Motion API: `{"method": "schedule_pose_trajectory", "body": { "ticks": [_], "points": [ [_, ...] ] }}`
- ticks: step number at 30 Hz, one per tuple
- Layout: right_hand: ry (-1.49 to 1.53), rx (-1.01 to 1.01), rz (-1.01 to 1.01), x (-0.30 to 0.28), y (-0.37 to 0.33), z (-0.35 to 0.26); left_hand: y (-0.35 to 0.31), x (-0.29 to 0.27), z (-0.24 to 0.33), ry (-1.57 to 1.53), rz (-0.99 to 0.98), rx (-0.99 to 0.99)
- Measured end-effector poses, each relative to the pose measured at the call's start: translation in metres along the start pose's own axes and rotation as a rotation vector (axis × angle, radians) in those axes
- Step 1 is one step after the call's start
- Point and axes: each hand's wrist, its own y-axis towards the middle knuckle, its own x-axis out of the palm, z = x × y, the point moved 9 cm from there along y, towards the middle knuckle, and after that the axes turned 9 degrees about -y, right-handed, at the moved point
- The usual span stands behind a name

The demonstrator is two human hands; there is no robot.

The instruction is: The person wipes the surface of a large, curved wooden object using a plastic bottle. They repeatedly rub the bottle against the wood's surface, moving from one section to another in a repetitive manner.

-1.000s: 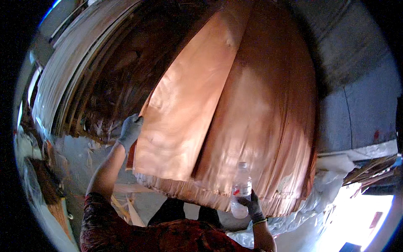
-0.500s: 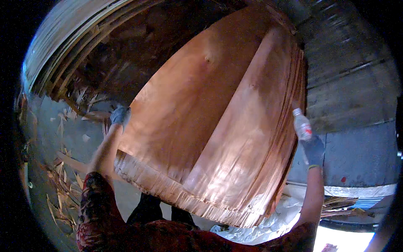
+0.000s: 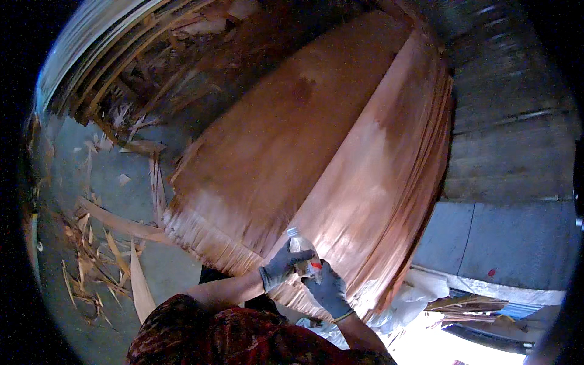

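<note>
A clear plastic bottle (image 3: 297, 244) with a pale cap and a red-marked label is held in front of me, tilted slightly left at its top. My left hand (image 3: 283, 265), in a grey glove, wraps round its upper body below the cap. Lower down, my right hand (image 3: 329, 291), gloved the same way, grips the bottle near its base. Beneath both hands lies a tall stack of reddish-brown wood veneer sheets (image 3: 347, 164), their layered edges showing on the right and at the front.
Torn veneer strips (image 3: 91, 274) litter the grey floor (image 3: 131, 201) on the left. Another curved-looking stack of sheets (image 3: 109, 55) stands at the far left. A grey panelled wall (image 3: 505, 237) is at the right, with plastic sheeting (image 3: 404, 292) by the stack's near right corner.
My right hand has brought the bottle from the right side to the front middle. My left hand has left the stack's left edge and taken hold of the bottle too.
</note>
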Motion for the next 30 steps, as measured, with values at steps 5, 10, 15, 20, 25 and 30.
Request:
{"method": "schedule_pose_trajectory", "body": {
  "ticks": [5,10,15,20,25,30],
  "points": [
    [0.991,-0.048,-0.331,0.057,-0.024,0.017,-0.009,-0.017,-0.029,-0.096,-0.066,-0.090],
    [1.025,0.185,-0.430,0.066,-0.043,0.051,0.007,-0.036,-0.046,0.219,-0.189,-0.233],
    [-0.236,-0.069,-0.220,-0.047,0.003,0.085,0.053,-0.200,0.011,1.887,0.383,0.713],
    [-0.676,0.278,0.511,-0.272,0.016,0.247,0.127,-0.159,-0.034,1.650,0.368,0.126],
    [-0.493,0.436,0.644,-0.318,-0.016,0.270,0.153,-0.156,-0.039,1.061,0.043,0.024],
    [-0.187,0.350,0.409,-0.228,-0.069,0.235,0.143,-0.150,-0.043,1.199,0.152,-0.075]
  ]
}}
